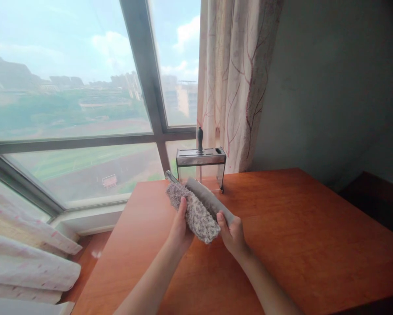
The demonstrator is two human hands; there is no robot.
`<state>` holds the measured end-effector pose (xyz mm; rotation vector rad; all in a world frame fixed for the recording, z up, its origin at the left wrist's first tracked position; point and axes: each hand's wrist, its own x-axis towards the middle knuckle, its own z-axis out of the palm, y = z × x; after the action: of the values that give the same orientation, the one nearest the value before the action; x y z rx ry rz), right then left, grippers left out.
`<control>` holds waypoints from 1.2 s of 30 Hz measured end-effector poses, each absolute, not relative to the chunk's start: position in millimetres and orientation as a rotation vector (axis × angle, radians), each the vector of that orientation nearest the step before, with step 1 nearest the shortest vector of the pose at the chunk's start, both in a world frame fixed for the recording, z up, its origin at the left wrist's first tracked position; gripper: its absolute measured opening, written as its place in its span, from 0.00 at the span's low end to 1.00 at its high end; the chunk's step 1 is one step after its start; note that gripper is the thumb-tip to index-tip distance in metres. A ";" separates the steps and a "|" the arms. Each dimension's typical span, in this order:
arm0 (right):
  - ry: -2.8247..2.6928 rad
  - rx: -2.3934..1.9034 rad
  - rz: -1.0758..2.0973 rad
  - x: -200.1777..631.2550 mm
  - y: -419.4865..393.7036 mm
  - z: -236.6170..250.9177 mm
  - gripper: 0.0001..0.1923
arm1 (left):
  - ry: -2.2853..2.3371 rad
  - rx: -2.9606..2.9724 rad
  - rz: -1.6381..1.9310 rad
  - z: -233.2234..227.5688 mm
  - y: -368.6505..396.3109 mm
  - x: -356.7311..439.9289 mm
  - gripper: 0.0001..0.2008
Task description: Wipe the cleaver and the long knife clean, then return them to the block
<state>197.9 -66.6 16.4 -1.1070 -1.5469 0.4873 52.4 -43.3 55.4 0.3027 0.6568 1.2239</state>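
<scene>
Both hands hold a folded grey cloth (pixel 198 210) above the orange table (pixel 281 227): left hand (pixel 179 229) pinches its fluffy side, right hand (pixel 232 234) grips the smooth end. A metal piece pokes out at the far end; it may slip out, because neither hand supports that end.

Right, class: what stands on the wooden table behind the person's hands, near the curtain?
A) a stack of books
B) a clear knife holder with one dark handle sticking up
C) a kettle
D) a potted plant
B: a clear knife holder with a metal top stands behind the cloth that both hands grip, with one dark handle rising from it.
</scene>
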 end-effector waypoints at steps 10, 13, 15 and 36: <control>-1.315 -0.989 0.952 195.0 -73.1 18.8 0.22 | 0.399 0.326 1.504 78.9 -16.7 2.7 0.20; -1.311 -0.941 1.005 192.7 -75.7 20.1 0.23 | 0.404 0.302 1.496 75.8 -17.9 3.4 0.23; -1.315 -0.928 1.048 189.9 -76.6 20.1 0.24 | 0.410 0.295 1.447 71.5 -21.2 9.1 0.27; -1.522 -1.042 0.909 183.6 -66.9 12.5 0.24 | 0.652 0.293 1.298 51.8 -37.9 42.0 0.16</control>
<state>183.6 -66.9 12.5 -1.0416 -1.5224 0.9088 42.0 -37.9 51.8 0.2932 0.6516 1.2976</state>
